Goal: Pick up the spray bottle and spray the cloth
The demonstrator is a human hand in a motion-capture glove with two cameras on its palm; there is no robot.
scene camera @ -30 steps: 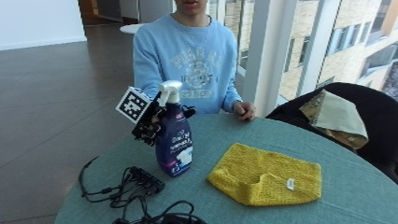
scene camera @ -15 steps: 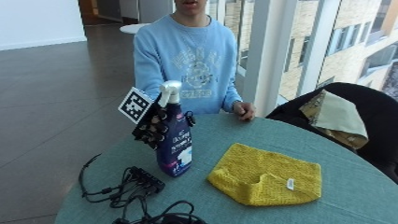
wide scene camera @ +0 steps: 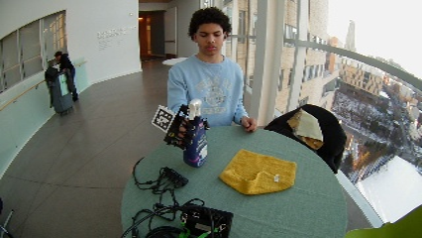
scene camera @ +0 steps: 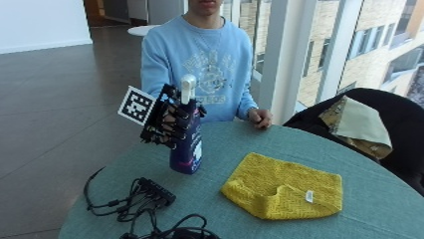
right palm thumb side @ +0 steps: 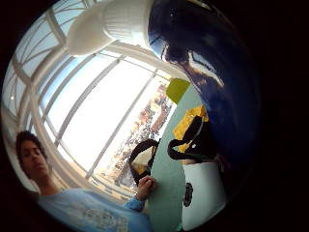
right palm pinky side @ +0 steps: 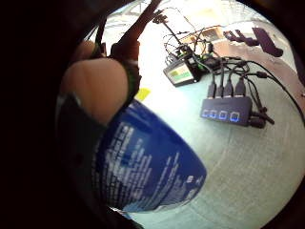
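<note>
A dark blue spray bottle point(scene camera: 189, 147) with a white sprayer top stands upright at the left of the round green table point(scene camera: 377, 209). Its base looks a little above the tabletop. My gloved right hand point(scene camera: 165, 124) grips it from the left, fingers curled round its body. The bottle point(right palm pinky side: 147, 167) fills much of the little finger side palm view, and its blue body point(right palm thumb side: 203, 63) shows in the thumb side view. A yellow cloth point(scene camera: 285, 191) lies rumpled on the table to the right of the bottle, apart from it. The wide view shows the bottle point(wide scene camera: 196, 146) and cloth point(wide scene camera: 258, 172) alike.
A black USB hub point(scene camera: 156, 191) with several cables lies near the table's front left edge, close below the bottle. A black box with a green label point(right palm pinky side: 183, 71) sits further along the cables. The person's bare left hand point(scene camera: 260, 118) rests at the far edge. A draped chair point(scene camera: 358, 124) stands at the right.
The hand has raised the bottle a little; its top and base sit higher than before. The cloth and the hub have stayed put.
</note>
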